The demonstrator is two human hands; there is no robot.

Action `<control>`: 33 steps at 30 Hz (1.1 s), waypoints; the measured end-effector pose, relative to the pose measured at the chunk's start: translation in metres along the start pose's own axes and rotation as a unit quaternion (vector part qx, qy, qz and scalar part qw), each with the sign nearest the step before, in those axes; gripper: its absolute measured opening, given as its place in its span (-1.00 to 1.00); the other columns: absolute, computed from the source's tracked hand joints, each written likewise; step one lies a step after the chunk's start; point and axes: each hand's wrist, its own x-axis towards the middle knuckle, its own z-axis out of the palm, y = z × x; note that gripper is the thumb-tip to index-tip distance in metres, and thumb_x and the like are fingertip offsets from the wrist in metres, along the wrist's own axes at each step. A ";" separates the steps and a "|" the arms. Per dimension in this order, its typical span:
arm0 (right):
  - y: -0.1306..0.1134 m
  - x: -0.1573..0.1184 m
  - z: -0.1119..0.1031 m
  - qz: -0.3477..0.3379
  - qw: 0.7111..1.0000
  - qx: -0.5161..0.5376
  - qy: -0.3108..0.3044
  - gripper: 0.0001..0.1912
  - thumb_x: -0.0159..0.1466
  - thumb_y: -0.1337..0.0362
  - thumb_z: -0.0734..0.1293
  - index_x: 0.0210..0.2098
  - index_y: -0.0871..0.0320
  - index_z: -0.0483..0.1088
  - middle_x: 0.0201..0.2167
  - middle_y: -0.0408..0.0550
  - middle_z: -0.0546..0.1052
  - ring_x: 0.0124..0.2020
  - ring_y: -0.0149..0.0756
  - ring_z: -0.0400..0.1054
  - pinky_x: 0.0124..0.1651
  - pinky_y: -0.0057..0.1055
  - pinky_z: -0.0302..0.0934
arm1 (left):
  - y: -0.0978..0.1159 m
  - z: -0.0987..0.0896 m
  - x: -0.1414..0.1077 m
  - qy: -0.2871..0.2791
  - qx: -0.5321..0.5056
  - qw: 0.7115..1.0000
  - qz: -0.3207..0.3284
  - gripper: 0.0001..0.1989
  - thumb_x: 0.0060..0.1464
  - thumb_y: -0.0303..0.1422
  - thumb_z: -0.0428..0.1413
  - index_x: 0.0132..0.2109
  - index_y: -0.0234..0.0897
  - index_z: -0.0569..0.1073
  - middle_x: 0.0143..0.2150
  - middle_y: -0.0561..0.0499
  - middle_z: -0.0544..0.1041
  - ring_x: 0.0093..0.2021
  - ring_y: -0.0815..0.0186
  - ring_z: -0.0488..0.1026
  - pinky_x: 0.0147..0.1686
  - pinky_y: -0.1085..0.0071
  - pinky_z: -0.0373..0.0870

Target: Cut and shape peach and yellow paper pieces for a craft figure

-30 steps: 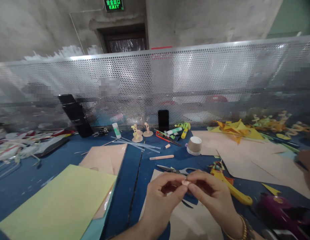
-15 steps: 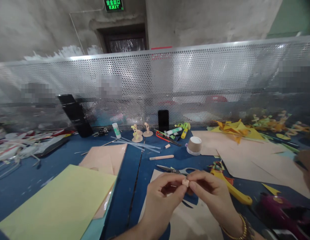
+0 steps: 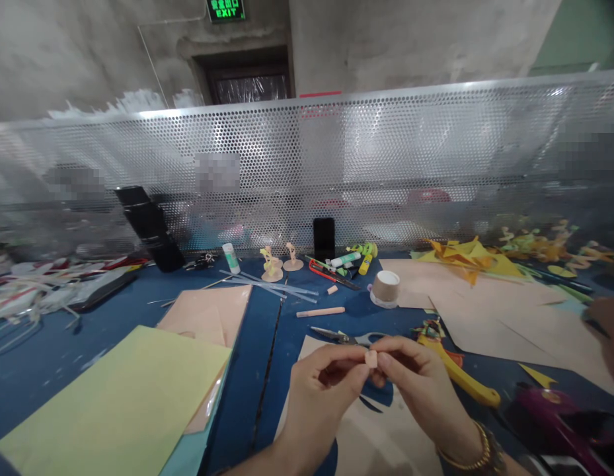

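Note:
A small peach paper piece (image 3: 371, 359) is pinched between the fingertips of both my hands, above the table. My left hand (image 3: 324, 390) grips it from the left with thumb and forefinger. From the other side, the thumb and forefinger of my right hand (image 3: 420, 387) press on it; a gold bracelet circles that wrist. Beneath my hands lies a peach paper sheet (image 3: 386, 443) with a curved cut-out showing the blue tabletop. Just beyond my fingers rest scissors (image 3: 344, 336), their handles partly behind my right hand.
A peach marker (image 3: 320, 312), its cap (image 3: 332, 289) and a tape roll (image 3: 386, 287) lie ahead. Yellow-handled pliers (image 3: 465, 380) and a purple object (image 3: 554, 416) are at right. Yellow paper (image 3: 123, 396) covers a stack at left. A perforated metal screen (image 3: 267, 152) stands behind.
The small paper piece has turned between my fingertips and shows a broader face. My right fingers have shifted slightly; the things on the table stay where they were.

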 end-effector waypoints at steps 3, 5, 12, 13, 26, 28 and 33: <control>-0.001 0.000 0.000 0.005 1.000 -0.009 -0.005 -0.92 0.13 0.26 0.47 -0.39 0.14 0.56 -0.57 -0.12 0.55 -0.57 -0.41 0.40 -0.48 -0.50 0.33 | 0.001 0.000 0.000 0.001 0.023 1.000 0.005 -0.92 0.00 -0.44 0.24 -0.31 -0.25 0.63 -0.40 -0.02 0.64 -0.41 0.27 0.57 -0.36 0.45 0.50; -0.001 0.000 0.000 0.007 1.000 -0.015 -0.007 -0.93 0.12 0.27 0.47 -0.39 0.13 0.56 -0.56 -0.13 0.55 -0.56 -0.40 0.40 -0.47 -0.49 0.34 | 0.001 -0.001 0.001 0.002 0.037 0.999 0.013 -0.92 0.00 -0.43 0.24 -0.31 -0.24 0.63 -0.39 -0.02 0.64 -0.41 0.28 0.57 -0.37 0.46 0.50; -0.001 0.001 -0.001 0.011 1.000 -0.012 -0.012 -0.92 0.09 0.27 0.49 -0.42 0.13 0.56 -0.58 -0.12 0.54 -0.56 -0.37 0.40 -0.47 -0.47 0.34 | -0.001 -0.003 0.001 -0.007 0.024 1.000 0.012 -0.90 0.00 -0.47 0.23 -0.30 -0.24 0.62 -0.37 -0.01 0.64 -0.39 0.30 0.57 -0.34 0.48 0.50; -0.001 0.001 -0.001 0.013 1.000 -0.009 -0.011 -0.91 0.09 0.26 0.49 -0.42 0.13 0.56 -0.57 -0.12 0.54 -0.56 -0.37 0.40 -0.48 -0.47 0.34 | -0.001 -0.002 0.001 -0.007 0.012 1.000 0.006 -0.91 0.00 -0.46 0.23 -0.30 -0.24 0.61 -0.39 0.00 0.64 -0.39 0.30 0.58 -0.34 0.48 0.50; -0.006 0.002 0.002 0.052 0.998 0.041 -0.012 -0.83 0.06 0.19 0.52 -0.44 0.16 0.56 -0.61 -0.13 0.53 -0.61 -0.45 0.36 -0.50 -0.53 0.27 | -0.004 -0.008 0.001 -0.003 0.053 0.999 -0.005 -0.94 0.01 -0.40 0.21 -0.38 -0.29 0.57 -0.28 -0.06 0.56 -0.35 0.30 0.48 -0.43 0.46 0.48; -0.004 0.001 0.000 0.047 0.998 0.039 -0.019 -0.85 0.08 0.20 0.51 -0.42 0.15 0.56 -0.60 -0.13 0.54 -0.60 -0.44 0.37 -0.48 -0.53 0.27 | -0.001 -0.007 0.003 -0.007 0.061 0.998 -0.010 -0.94 0.00 -0.42 0.20 -0.40 -0.30 0.55 -0.28 -0.06 0.55 -0.36 0.30 0.47 -0.45 0.46 0.47; 0.000 0.002 -0.003 0.042 0.998 0.033 -0.027 -0.89 0.10 0.24 0.50 -0.40 0.14 0.56 -0.59 -0.14 0.54 -0.58 -0.44 0.38 -0.47 -0.53 0.28 | 0.003 -0.006 0.005 -0.031 0.079 0.996 -0.034 -0.92 0.04 -0.41 0.15 -0.40 -0.31 0.49 -0.31 0.00 0.50 -0.43 0.38 0.42 -0.52 0.52 0.42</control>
